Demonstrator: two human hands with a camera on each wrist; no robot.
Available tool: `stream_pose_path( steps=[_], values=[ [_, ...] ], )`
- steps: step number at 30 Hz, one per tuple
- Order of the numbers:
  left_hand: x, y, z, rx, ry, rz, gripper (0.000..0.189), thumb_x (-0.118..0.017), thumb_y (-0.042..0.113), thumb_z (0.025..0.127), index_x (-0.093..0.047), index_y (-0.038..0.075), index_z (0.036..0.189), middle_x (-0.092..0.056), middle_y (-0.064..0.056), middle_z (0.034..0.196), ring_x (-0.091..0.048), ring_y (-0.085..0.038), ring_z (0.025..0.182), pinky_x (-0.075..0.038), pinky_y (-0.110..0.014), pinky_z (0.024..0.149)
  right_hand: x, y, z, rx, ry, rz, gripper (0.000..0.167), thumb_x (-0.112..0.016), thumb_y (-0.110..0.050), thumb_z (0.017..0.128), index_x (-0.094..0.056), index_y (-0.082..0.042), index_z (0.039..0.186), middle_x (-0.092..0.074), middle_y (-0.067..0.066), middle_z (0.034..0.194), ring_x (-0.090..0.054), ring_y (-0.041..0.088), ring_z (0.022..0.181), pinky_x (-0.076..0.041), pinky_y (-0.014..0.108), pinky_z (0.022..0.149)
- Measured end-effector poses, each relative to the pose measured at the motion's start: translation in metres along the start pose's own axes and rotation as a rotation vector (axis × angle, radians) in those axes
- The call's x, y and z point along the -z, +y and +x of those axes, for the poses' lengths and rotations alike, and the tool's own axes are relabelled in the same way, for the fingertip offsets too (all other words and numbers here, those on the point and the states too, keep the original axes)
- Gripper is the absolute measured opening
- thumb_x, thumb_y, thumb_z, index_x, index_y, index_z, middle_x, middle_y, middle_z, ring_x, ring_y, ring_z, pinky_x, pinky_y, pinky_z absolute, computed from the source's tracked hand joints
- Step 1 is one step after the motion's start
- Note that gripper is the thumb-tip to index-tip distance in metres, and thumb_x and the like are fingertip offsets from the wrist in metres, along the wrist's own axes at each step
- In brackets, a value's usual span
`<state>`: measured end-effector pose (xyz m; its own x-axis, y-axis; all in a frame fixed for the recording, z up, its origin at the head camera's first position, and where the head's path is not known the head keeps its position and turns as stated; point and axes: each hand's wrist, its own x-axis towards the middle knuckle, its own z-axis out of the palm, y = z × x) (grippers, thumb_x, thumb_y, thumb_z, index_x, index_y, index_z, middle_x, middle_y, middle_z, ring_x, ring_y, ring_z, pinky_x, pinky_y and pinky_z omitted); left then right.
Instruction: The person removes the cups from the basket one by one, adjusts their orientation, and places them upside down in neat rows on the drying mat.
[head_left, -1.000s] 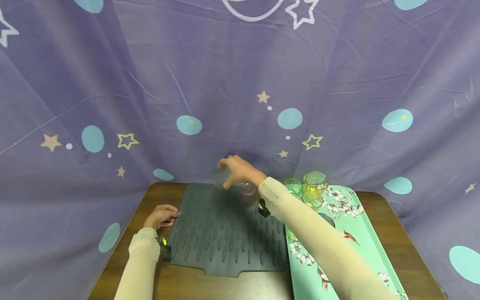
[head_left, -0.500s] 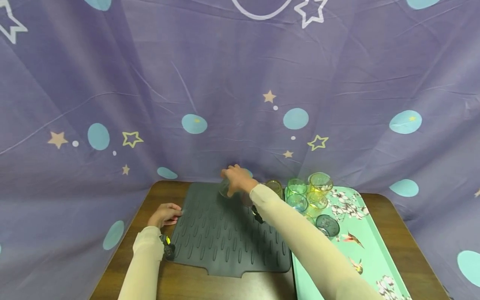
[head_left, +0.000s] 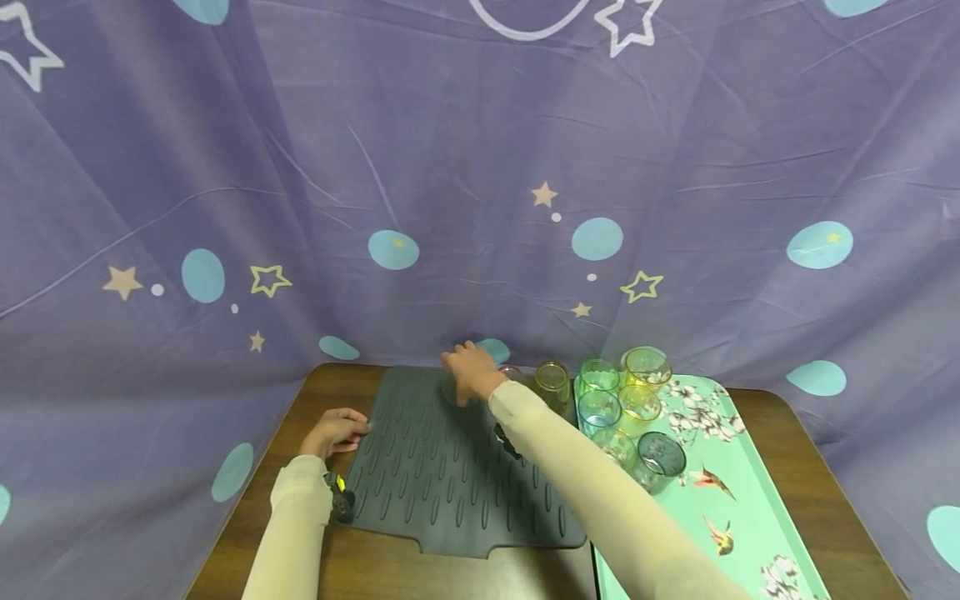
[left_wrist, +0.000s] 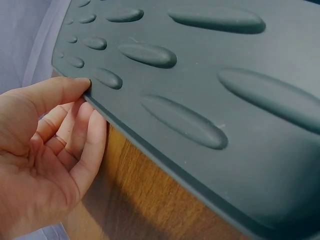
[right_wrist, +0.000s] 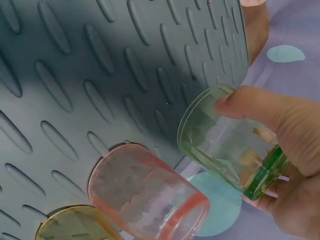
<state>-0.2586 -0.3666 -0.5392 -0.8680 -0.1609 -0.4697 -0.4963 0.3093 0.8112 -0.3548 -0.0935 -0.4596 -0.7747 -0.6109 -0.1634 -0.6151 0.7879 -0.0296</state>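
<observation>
My left hand (left_wrist: 55, 145) pinches the left edge of a dark grey ribbed mat (head_left: 420, 500), with the thumb on top and the fingers at its underside. At the mat's back edge, my right hand (head_left: 472, 372) holds a green-tinted drinking glass (right_wrist: 220, 135) upside down, its thumb along the glass's side and its rim towards the mat. Whether the rim touches the mat I cannot tell. Beside it, a pink glass (right_wrist: 150, 190) stands inverted on the mat. An amber-yellow glass (head_left: 552, 382) follows on the right, also inverted.
On the right lies a mint-green tray (head_left: 738, 521) with flowers and birds printed on it. Several tinted glasses stand there upright, among them a dark grey glass (head_left: 660, 457) and a blue glass (head_left: 599, 410). A purple curtain (head_left: 465, 167) hangs behind the wooden table (head_left: 367, 567).
My right hand has lowered the green-tinted glass to the mat's back edge, beside the pink one. My left hand stays at the mat's edge. The head view has shifted slightly.
</observation>
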Motion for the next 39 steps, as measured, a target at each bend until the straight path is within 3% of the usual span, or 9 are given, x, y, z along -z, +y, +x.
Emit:
stream_pose_path(
  steps=[12,19,27,34,39],
  values=[
    [0.001,0.001,-0.003,-0.003,-0.008,0.004,0.018,-0.067,0.003,0.092,-0.059,-0.004,0.107,-0.056,0.002,0.073,-0.056,-0.008,0.065,-0.056,-0.022,0.063,-0.013,0.006,0.007,-0.023,-0.023,0.006,0.074,-0.093,-0.026,0.073,-0.059,-0.019,0.139,-0.061,0.005,0.135,-0.052,0.027,0.126,-0.048,0.042,0.108],
    [-0.001,0.001,-0.003,-0.009,-0.006,0.010,0.021,-0.067,0.003,0.093,-0.058,-0.005,0.110,-0.057,0.001,0.074,-0.057,-0.009,0.067,-0.056,-0.023,0.064,-0.023,0.007,0.008,-0.032,-0.005,-0.017,0.066,-0.094,-0.028,0.072,-0.065,-0.018,0.130,-0.063,0.008,0.128,-0.054,0.028,0.122,-0.046,0.041,0.109],
    [-0.002,0.002,-0.001,0.003,0.002,0.000,0.017,-0.067,0.002,0.093,-0.059,-0.003,0.106,-0.056,0.003,0.072,-0.056,-0.007,0.064,-0.055,-0.021,0.061,-0.030,0.007,0.008,-0.034,-0.008,-0.028,0.069,-0.093,-0.029,0.073,-0.063,-0.017,0.134,-0.061,0.010,0.134,-0.052,0.030,0.127,-0.044,0.043,0.112],
    [-0.002,0.000,0.005,0.003,-0.001,-0.002,0.013,-0.067,0.002,0.093,-0.059,-0.001,0.103,-0.056,0.003,0.070,-0.055,-0.006,0.062,-0.055,-0.020,0.059,-0.033,0.008,0.009,-0.041,-0.014,-0.021,0.067,-0.092,-0.027,0.073,-0.063,-0.016,0.132,-0.061,0.012,0.130,-0.053,0.031,0.122,-0.047,0.044,0.105],
    [0.000,0.000,0.005,0.003,-0.002,0.013,0.015,-0.067,0.003,0.093,-0.058,-0.002,0.105,-0.056,0.002,0.070,-0.055,-0.006,0.061,-0.054,-0.020,0.058,-0.036,0.009,0.013,-0.051,-0.024,-0.010,0.068,-0.090,-0.027,0.076,-0.061,-0.017,0.137,-0.058,0.013,0.136,-0.051,0.032,0.128,-0.046,0.044,0.110]
  ],
)
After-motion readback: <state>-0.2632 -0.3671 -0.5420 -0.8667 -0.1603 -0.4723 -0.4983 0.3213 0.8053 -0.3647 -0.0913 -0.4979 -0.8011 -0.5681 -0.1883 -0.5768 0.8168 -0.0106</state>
